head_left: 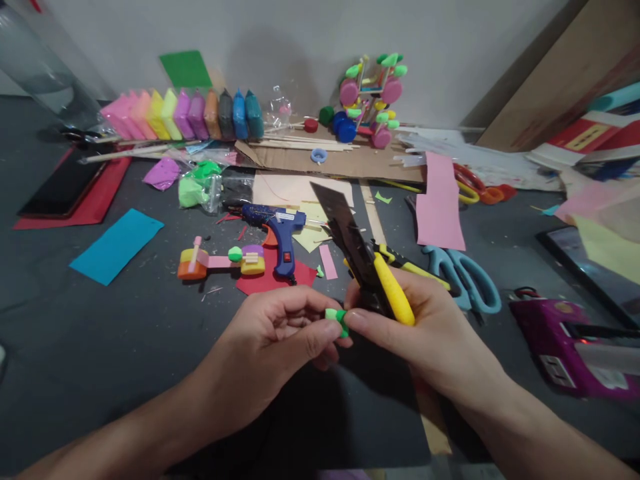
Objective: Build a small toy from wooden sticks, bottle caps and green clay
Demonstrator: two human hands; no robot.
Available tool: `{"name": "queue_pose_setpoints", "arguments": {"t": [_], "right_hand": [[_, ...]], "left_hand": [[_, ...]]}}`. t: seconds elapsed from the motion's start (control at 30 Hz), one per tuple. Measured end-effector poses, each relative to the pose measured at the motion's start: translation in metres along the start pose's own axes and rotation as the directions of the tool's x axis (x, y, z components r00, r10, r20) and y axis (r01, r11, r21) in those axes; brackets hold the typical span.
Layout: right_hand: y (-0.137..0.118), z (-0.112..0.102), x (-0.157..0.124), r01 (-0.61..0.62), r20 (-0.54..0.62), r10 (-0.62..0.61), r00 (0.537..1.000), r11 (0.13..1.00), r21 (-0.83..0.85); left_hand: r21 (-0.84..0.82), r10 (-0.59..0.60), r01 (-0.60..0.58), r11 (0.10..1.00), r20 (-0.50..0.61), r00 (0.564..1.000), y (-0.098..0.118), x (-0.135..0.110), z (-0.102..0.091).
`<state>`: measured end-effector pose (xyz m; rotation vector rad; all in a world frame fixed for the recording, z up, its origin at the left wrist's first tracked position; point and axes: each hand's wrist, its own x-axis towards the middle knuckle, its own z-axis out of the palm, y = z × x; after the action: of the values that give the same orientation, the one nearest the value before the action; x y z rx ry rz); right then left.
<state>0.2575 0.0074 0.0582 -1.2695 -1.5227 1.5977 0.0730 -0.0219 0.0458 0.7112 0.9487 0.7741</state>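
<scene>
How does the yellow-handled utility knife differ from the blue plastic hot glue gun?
The yellow-handled utility knife is gripped in the right hand, its dark blade raised away from the person; the blue plastic hot glue gun lies untouched on the table, partly over red paper. The knife is long and straight; the gun is L-shaped. Both are handheld craft tools.

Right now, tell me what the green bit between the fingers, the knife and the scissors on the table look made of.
The green bit: matte, soft-edged, probably foam or clay, pinched by left hand. The knife in right hand: glossy yellow plastic grip, dark dull metal blade. The scissors: smooth teal plastic handles; blades unclear.
</scene>
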Motion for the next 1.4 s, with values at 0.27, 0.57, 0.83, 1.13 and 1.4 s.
{"name": "queue_pose_setpoints", "arguments": {"t": [0.27,0.57,0.83,1.13,1.4], "right_hand": [[0.002,-0.002,-0.002,-0.032,0.014,0.030,0.999,0.990,0.137],[0.012,-0.001,0.002,-0.033,0.084,0.012,0.996,0.965,0.261],[0.013,0.000,0.002,-0.002,0.130,-0.043,0.991,0.945,0.328],[0.009,-0.003,-0.001,0.044,0.038,-0.049,0.998,0.990,0.136],[0.001,-0.007,-0.004,0.303,-0.054,-0.357,0.933,0.856,-0.419]], "left_hand": [[-0.117,0.008,-0.003,0.993,0.042,0.999,0.003,0.005,-0.002],[-0.142,0.000,0.011,0.990,0.083,0.997,-0.001,0.005,-0.005],[-0.155,-0.006,0.021,0.988,0.097,0.995,0.000,0.004,-0.004],[-0.176,0.005,0.010,0.984,0.086,0.996,-0.002,0.006,-0.005],[-0.150,0.063,-0.069,0.986,-0.047,0.997,0.001,0.005,-0.003]]}}
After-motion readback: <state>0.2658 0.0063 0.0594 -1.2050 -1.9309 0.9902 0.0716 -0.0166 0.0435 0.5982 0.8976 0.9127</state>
